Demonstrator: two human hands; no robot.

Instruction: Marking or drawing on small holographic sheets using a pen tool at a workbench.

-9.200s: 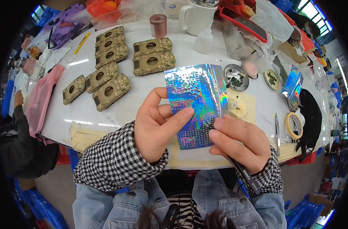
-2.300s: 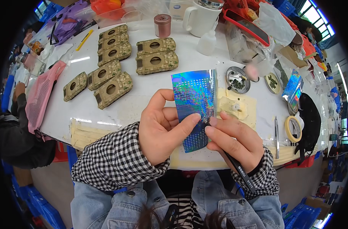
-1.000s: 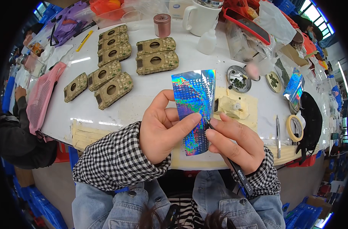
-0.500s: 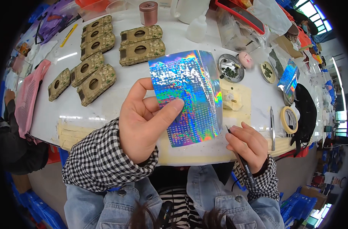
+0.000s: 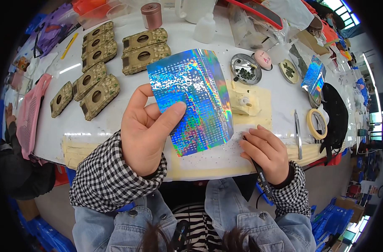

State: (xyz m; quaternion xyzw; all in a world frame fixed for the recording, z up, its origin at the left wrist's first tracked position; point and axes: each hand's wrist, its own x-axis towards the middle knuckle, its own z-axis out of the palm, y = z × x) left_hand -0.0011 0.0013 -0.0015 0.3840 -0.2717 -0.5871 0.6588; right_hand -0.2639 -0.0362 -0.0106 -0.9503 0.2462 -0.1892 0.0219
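Brightly iridescent blue sheet [image 5: 200, 101], gridded; left grip [image 5: 142, 132] pinching it, right grip [image 5: 269, 155] black tool [image 5: 262, 178]

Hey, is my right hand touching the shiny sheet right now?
Apart. The head view shows a strip of white table between the fingertips of the right hand and the nearest edge of the sheet.

Hand Status: 2 Hands, Apart

Left hand [image 5: 143, 134]: thumb [image 5: 173, 115] extended opposite curled fingers [image 5: 140, 95], pinch closed. Right hand [image 5: 268, 157]: fingers bent, bunched together in a pen-like grip. Left forearm [image 5: 112, 176] and right forearm [image 5: 293, 191] angle inward from below.
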